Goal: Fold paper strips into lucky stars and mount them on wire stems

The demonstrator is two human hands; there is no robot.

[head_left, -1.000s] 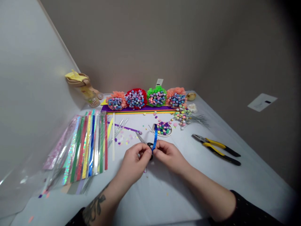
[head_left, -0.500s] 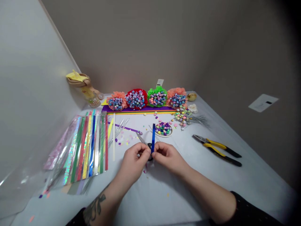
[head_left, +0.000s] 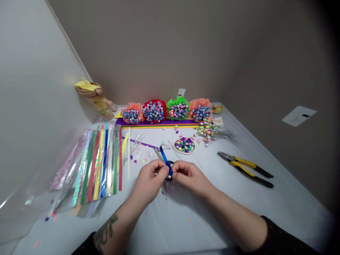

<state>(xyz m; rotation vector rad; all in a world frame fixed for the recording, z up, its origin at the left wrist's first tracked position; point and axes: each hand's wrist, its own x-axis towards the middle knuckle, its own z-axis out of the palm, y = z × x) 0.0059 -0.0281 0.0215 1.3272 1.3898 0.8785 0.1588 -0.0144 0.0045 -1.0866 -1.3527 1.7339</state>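
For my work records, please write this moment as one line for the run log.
left hand: pinches shiny blue paper strip | right hand: pinches same strip | nearest: black-handled steel scissors

The white desk [head_left: 170,226] carries shiny paper strips [head_left: 98,163] at nine o'clock and yellow-handled pliers [head_left: 245,169] at three o'clock. At twelve o'clock lie a small plate of paper stars [head_left: 184,145] and tissue-paper bunches [head_left: 154,111].

The end of a blue foil strip [head_left: 165,159] disappeared between the left hand [head_left: 150,184] and right hand [head_left: 191,179] — which also masked most of the scissors [head_left: 158,154]. A black sleeve [head_left: 281,237] ran off the frame's bottom edge; scattered paper scraps [head_left: 140,157] were too small to identify.
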